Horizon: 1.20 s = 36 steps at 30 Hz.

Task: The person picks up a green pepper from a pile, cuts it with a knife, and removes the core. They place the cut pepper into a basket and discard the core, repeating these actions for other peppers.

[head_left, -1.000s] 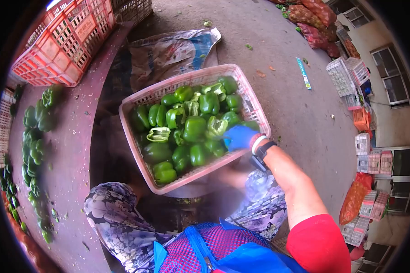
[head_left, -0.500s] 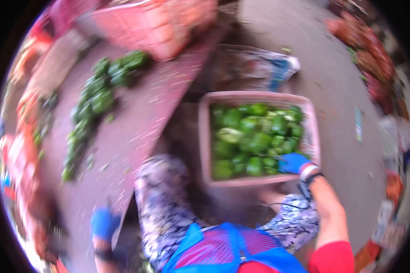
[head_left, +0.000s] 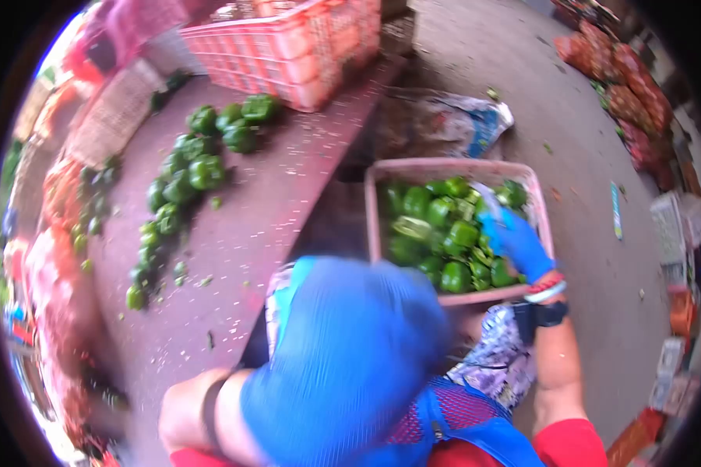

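My right hand (head_left: 514, 237), in a blue glove, is over the right side of a pink plastic crate (head_left: 549, 226). A pale blade, apparently of a knife (head_left: 487, 198), sticks out from its closed fingers. Green bell peppers (head_left: 463, 233), some looking cut open, fill the crate at that hand. My left hand (head_left: 350, 350), also gloved in blue, is raised very near the camera and smeared by motion. Its fingers cannot be made out, nor whether it holds anything.
A row of green bell peppers (head_left: 181, 187) lies on the reddish table (head_left: 234, 233) at left, among small scraps. A red basket (head_left: 288, 58) stands at its far end. Beyond the crate is a printed sack (head_left: 463, 121). Filled net sacks (head_left: 623, 86) lie at far right.
My left hand has come up from the table's near edge to in front of the camera. My right hand has shifted up in the crate, and the blade now points away from me.
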Each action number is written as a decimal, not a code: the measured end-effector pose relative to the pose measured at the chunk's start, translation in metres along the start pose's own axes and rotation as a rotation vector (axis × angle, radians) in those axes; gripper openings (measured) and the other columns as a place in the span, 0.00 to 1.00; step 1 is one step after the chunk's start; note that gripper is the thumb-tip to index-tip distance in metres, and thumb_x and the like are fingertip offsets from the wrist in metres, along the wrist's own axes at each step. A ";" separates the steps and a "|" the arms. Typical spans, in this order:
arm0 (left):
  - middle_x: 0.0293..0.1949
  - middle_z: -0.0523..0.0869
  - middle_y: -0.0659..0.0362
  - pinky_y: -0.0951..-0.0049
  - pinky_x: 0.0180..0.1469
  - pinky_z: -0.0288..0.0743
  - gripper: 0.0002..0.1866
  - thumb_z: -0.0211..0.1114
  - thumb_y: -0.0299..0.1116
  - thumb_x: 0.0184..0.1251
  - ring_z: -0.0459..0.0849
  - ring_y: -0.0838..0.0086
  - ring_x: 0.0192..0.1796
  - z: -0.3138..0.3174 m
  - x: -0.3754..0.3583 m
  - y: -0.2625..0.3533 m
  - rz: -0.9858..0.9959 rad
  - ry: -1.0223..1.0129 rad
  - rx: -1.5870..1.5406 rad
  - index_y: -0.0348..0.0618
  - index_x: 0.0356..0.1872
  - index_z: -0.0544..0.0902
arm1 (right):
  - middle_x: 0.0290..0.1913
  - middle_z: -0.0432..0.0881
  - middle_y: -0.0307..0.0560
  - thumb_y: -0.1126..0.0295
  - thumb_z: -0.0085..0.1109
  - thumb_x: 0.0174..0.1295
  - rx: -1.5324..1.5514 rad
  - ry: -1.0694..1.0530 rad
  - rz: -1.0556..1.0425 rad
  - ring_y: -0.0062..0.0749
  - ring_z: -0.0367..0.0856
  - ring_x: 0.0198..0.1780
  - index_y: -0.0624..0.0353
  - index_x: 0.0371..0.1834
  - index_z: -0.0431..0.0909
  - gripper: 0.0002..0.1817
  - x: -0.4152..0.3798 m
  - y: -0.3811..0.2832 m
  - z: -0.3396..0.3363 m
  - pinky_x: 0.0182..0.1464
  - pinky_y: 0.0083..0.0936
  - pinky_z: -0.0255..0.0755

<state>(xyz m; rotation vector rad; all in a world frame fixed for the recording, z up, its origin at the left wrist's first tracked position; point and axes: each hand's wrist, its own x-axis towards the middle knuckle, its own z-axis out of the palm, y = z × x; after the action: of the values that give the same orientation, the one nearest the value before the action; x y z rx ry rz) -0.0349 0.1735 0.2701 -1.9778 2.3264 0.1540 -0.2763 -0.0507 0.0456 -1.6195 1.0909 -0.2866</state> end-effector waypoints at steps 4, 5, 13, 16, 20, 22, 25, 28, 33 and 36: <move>0.22 0.73 0.61 0.62 0.24 0.65 0.07 0.66 0.34 0.52 0.78 0.66 0.25 0.004 0.008 0.035 0.088 0.248 0.146 0.49 0.23 0.75 | 0.39 0.82 0.39 0.58 0.54 0.76 0.376 -0.159 -0.014 0.20 0.79 0.33 0.59 0.66 0.74 0.22 0.008 -0.004 0.043 0.38 0.21 0.76; 0.22 0.74 0.60 0.62 0.25 0.66 0.07 0.66 0.34 0.53 0.79 0.65 0.26 0.005 0.012 0.037 0.113 0.236 0.123 0.49 0.24 0.76 | 0.38 0.82 0.40 0.59 0.53 0.76 0.444 -0.143 0.011 0.22 0.80 0.32 0.59 0.65 0.75 0.21 0.010 -0.002 0.047 0.37 0.21 0.77; 0.26 0.78 0.56 0.60 0.29 0.71 0.09 0.68 0.38 0.57 0.82 0.61 0.29 0.032 0.027 0.024 0.115 0.312 0.033 0.46 0.31 0.79 | 0.40 0.83 0.46 0.68 0.58 0.71 0.922 0.055 0.085 0.26 0.81 0.34 0.65 0.62 0.75 0.19 0.084 0.046 0.006 0.40 0.22 0.79; 0.28 0.80 0.55 0.60 0.30 0.73 0.10 0.68 0.39 0.59 0.83 0.59 0.30 0.044 0.028 0.009 0.110 0.343 -0.005 0.45 0.33 0.80 | 0.47 0.83 0.51 0.69 0.56 0.74 1.131 0.111 0.130 0.23 0.80 0.35 0.66 0.66 0.73 0.21 0.093 0.043 0.001 0.38 0.19 0.78; 0.29 0.82 0.53 0.59 0.32 0.75 0.13 0.69 0.41 0.61 0.85 0.57 0.32 0.064 0.023 -0.027 0.104 0.394 -0.091 0.43 0.37 0.82 | 0.51 0.82 0.54 0.66 0.54 0.76 1.204 -0.015 0.067 0.20 0.75 0.32 0.64 0.69 0.71 0.22 0.111 0.093 -0.020 0.35 0.17 0.75; 0.30 0.84 0.52 0.58 0.33 0.76 0.14 0.69 0.42 0.62 0.85 0.56 0.33 0.076 0.007 -0.063 0.058 0.426 -0.132 0.43 0.38 0.82 | 0.51 0.83 0.52 0.63 0.52 0.78 1.281 -0.024 0.203 0.19 0.74 0.31 0.62 0.68 0.72 0.21 0.121 0.116 -0.034 0.33 0.17 0.74; 0.32 0.85 0.50 0.57 0.35 0.78 0.16 0.70 0.44 0.64 0.87 0.54 0.34 0.113 -0.037 -0.157 -0.292 0.488 -0.155 0.42 0.41 0.84 | 0.49 0.84 0.45 0.59 0.53 0.78 1.090 0.147 0.279 0.17 0.75 0.31 0.59 0.66 0.75 0.20 0.114 0.105 -0.031 0.29 0.16 0.72; 0.42 0.88 0.45 0.56 0.45 0.81 0.22 0.70 0.47 0.66 0.88 0.50 0.43 0.185 -0.143 -0.309 -1.034 0.512 -0.145 0.41 0.51 0.84 | 0.46 0.85 0.39 0.55 0.53 0.78 0.918 0.142 0.272 0.14 0.76 0.30 0.55 0.65 0.76 0.21 0.097 0.071 -0.009 0.27 0.14 0.70; 0.71 0.75 0.45 0.58 0.74 0.65 0.37 0.54 0.63 0.74 0.73 0.51 0.72 0.314 -0.350 -0.491 -1.448 0.412 -0.281 0.46 0.72 0.73 | 0.37 0.83 0.33 0.51 0.53 0.76 0.601 0.183 0.275 0.13 0.71 0.20 0.52 0.63 0.79 0.21 0.080 0.045 0.023 0.18 0.14 0.63; 0.66 0.81 0.54 0.65 0.70 0.68 0.33 0.58 0.58 0.76 0.78 0.65 0.65 0.369 -0.349 -0.531 -1.342 0.525 -0.933 0.43 0.70 0.76 | 0.34 0.82 0.32 0.51 0.55 0.75 0.579 0.236 0.324 0.13 0.70 0.18 0.52 0.63 0.79 0.22 0.083 0.053 0.027 0.16 0.14 0.63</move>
<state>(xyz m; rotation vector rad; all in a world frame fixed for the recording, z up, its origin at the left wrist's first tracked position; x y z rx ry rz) 0.5447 0.4787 -0.0627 -3.8380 0.4405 0.7282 -0.2397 -0.0951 -0.0388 -0.8969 1.2829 -0.5306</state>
